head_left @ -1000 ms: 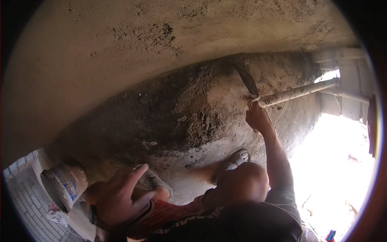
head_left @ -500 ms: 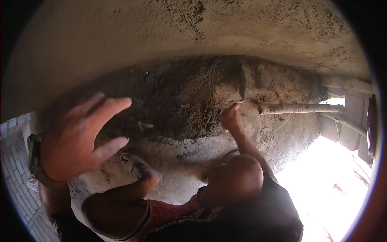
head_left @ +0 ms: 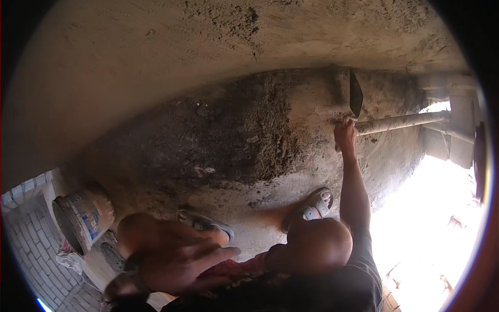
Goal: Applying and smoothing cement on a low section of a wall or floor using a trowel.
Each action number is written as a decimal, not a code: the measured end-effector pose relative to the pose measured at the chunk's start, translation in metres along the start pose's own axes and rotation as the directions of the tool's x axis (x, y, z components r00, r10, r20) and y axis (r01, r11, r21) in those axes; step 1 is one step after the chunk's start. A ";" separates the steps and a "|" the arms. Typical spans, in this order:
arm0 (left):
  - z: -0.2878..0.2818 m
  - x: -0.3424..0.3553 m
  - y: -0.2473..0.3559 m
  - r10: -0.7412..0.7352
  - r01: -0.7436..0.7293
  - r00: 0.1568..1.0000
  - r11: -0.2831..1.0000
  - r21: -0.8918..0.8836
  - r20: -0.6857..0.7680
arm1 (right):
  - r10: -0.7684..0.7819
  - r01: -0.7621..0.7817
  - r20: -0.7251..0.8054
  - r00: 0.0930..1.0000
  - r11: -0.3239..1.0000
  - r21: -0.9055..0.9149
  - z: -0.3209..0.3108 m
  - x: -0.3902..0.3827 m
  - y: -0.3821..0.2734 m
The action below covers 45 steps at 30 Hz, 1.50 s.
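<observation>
My right hand [head_left: 345,136] is stretched forward over the ground, closed round the handle of a trowel. The trowel [head_left: 356,96] points away from me, its dark blade standing edge-on at the foot of the rough plastered wall [head_left: 249,31]. Dark, crumbly mortar [head_left: 273,130] is spread over the ground left of it. Low in front of my body, above my bent left knee, hovers my left hand [head_left: 179,262]. It is slightly blurred, with a finger stretched out and nothing visible in it.
A mortar-smeared bucket [head_left: 91,213] lies tipped at the left, by a white brick surface [head_left: 36,229]. A pipe [head_left: 400,123] juts from beside my right hand toward the bright opening on the right. My sandalled feet [head_left: 314,205] stand on the pale ground.
My right hand has moved right with the trowel, whose blade shows broader. My left hand has dropped from the left toward my lap, uncovering the bucket.
</observation>
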<state>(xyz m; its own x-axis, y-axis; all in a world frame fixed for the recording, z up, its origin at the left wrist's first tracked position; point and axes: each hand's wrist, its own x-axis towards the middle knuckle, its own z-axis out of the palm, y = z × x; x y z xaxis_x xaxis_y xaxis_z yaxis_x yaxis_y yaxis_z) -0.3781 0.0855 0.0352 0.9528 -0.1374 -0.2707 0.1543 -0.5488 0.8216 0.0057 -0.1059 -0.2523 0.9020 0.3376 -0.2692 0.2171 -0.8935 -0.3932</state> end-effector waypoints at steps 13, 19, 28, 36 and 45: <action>-0.008 -0.032 -0.048 -0.256 0.271 0.912 0.963 -0.002 0.320 | -0.233 0.280 0.315 0.920 0.953 -0.112 0.032 -0.154 -0.056; -0.001 -0.061 -0.042 -0.130 0.158 0.935 0.986 -0.059 0.330 | -0.033 0.074 0.284 0.958 0.988 -0.135 -0.027 -0.156 -0.050; 0.010 -0.130 -0.034 -0.225 0.212 0.969 0.970 -0.123 -0.104 | -0.528 0.774 0.570 0.630 0.488 -0.404 0.092 -0.151 0.009; 0.037 -0.187 -0.001 -0.674 0.647 0.667 0.735 -0.202 -0.317 | -0.366 0.465 0.481 0.797 0.879 -0.103 0.132 -0.239 -0.093; 0.059 -0.199 0.046 -0.726 0.720 0.476 0.646 -0.255 -0.496 | -0.494 0.472 0.479 0.726 0.864 0.175 0.134 -0.304 -0.200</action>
<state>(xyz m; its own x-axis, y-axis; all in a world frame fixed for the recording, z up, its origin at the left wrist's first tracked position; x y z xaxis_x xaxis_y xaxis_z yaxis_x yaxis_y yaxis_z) -0.5766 0.0386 0.0973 0.4713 0.7421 -0.4765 0.8520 -0.2435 0.4635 -0.3625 0.0101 -0.2096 0.3683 0.8280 -0.4227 0.5480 -0.5607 -0.6208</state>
